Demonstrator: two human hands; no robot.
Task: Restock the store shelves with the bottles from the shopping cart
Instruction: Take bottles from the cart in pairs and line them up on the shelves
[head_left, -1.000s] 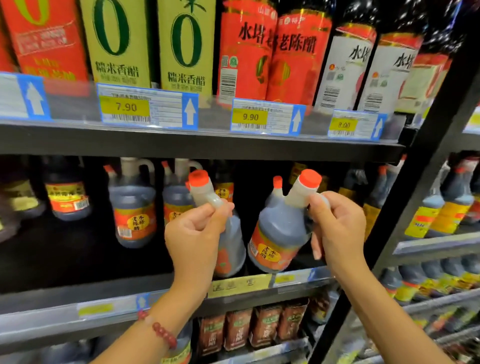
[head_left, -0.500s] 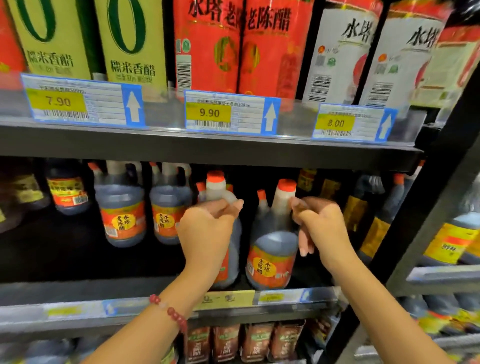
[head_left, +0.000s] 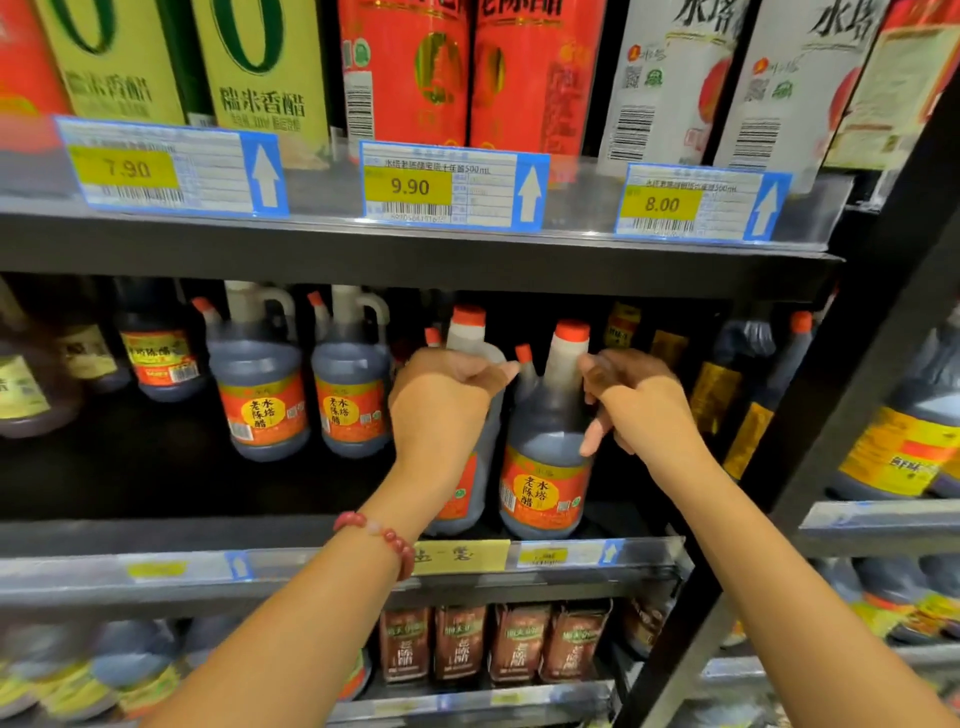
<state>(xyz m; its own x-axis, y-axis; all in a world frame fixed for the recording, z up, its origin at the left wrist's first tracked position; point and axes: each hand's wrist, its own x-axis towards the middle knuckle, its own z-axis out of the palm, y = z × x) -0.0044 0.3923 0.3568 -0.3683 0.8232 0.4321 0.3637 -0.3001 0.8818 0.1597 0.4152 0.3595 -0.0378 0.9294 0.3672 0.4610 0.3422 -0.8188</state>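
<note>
A dark shelf unit (head_left: 415, 260) is filling the view, its upper board carrying tall green, red and white cartons behind three price tags (head_left: 452, 187) reading 7.90, 9.90 and 8.00. The middle shelf (head_left: 156, 483) is holding dark vinegar jugs with orange caps; two shelved jugs (head_left: 306, 384) are standing side by side, well back and to the left of the hands. Lower down, a row of brown cartons (head_left: 488, 644) is showing beneath the shelf edge.

Two more jugs are standing near the front of the middle shelf, touching or almost touching each other. The left jug (head_left: 470, 332) is mostly hiding behind the left hand (head_left: 441, 405), whose fingers are curling round its handle just below the orange cap, with the thumb pointing toward the other jug. The right jug (head_left: 545, 467) is sitting upright with its red label facing out; the right hand (head_left: 631, 400) is gripping at its handle side beside the neck, fingers curling behind it, one finger pointing down along the shoulder. A red bead bracelet (head_left: 384, 535) is circling the left wrist.
</note>
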